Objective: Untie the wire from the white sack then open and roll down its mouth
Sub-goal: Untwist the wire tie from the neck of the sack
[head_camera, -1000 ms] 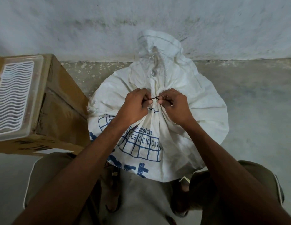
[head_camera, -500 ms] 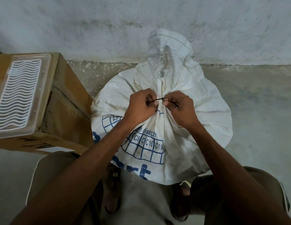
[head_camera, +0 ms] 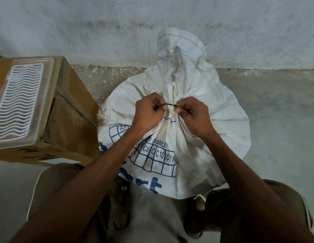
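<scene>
Both hands, left hand (head_camera: 147,112) and right hand (head_camera: 194,116), are pinching the thin dark wire (head_camera: 168,105) stretching between their fingertips across the white woven sack (head_camera: 214,123) neck.

white sack (head_camera: 214,123) — blue grid print | wire (head_camera: 167,105) — black | box (head_camera: 72,109) — brown | tray (head_camera: 19,102) — white wavy slats

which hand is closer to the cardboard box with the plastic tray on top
Left. The left hand pinches the wire on the side of the sack toward the cardboard box; the right hand is on the far side.
</scene>
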`<act>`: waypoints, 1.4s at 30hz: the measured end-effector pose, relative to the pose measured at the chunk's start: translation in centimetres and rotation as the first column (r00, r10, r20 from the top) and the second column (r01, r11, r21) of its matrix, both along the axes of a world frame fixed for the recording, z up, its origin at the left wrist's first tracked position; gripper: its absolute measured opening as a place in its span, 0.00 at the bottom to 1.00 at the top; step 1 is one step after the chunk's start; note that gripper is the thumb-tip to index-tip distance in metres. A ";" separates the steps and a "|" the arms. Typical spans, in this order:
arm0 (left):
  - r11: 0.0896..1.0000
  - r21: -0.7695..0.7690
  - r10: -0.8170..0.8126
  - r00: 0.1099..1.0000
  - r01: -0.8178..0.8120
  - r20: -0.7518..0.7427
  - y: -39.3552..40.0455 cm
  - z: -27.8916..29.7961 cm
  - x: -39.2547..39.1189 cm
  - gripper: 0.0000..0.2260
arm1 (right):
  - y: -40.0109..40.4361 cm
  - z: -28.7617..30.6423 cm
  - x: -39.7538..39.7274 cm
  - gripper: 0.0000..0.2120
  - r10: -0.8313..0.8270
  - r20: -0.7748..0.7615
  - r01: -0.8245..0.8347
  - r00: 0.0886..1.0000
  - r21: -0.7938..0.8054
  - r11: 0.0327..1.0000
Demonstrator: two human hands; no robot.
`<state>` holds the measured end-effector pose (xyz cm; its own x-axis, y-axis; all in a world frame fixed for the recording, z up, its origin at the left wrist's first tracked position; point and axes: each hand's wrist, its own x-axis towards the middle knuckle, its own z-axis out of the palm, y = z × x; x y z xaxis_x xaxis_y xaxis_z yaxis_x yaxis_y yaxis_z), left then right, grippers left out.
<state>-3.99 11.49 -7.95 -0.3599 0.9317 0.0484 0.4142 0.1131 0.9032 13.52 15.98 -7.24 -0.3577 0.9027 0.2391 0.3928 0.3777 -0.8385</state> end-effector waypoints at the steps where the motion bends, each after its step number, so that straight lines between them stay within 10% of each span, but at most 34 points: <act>1: 0.995 0.070 -0.058 0.980 0.073 -0.191 -0.1 0.1 -0.2 0.03 | 0.0 0.0 0.0 0.04 0.002 -0.005 -0.002 1.000 -0.006 1.000; 5: 0.986 0.109 -0.087 0.952 0.124 -0.292 0.2 0.2 0.0 0.02 | 0.1 -0.2 0.0 0.05 -0.001 -0.036 -0.001 0.999 -0.042 0.999; 7: 0.999 0.014 0.043 0.996 -0.044 0.081 0.4 0.4 0.3 0.03 | 0.0 -0.3 0.0 0.05 0.004 -0.045 -0.005 0.999 -0.038 0.999; 9: 0.971 -0.195 0.222 0.803 -0.135 0.553 0.6 0.7 0.1 0.02 | 0.2 -0.3 0.2 0.06 0.005 -0.062 -0.007 0.998 -0.046 0.999; 12: 0.945 -0.312 0.312 0.544 -0.096 0.779 0.4 0.7 -0.6 0.04 | 0.5 -0.5 0.4 0.05 0.002 -0.085 -0.009 0.996 -0.081 0.997; 18: 0.951 -0.211 0.308 0.710 -0.224 0.633 0.7 1.5 -0.1 0.07 | 0.4 -0.8 0.0 0.08 -0.019 -0.140 -0.002 0.990 -0.148 0.989; 28: 0.986 0.154 0.095 0.982 -0.070 -0.162 -2.8 2.2 0.7 0.13 | -2.7 2.4 -0.1 0.02 0.007 -0.253 -0.052 0.967 -0.171 0.984; 42: 0.958 0.153 -0.278 0.912 0.241 0.302 -15.3 6.5 1.2 0.13 | -13.4 9.5 -3.4 0.07 -0.203 -0.419 0.040 0.885 -0.367 0.929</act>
<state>-2.80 -3.80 -1.48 -0.1193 0.9897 0.0790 0.1051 -0.0665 0.9922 10.09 2.58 2.22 -0.1699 0.9853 0.0173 -0.0261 0.0130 -0.9996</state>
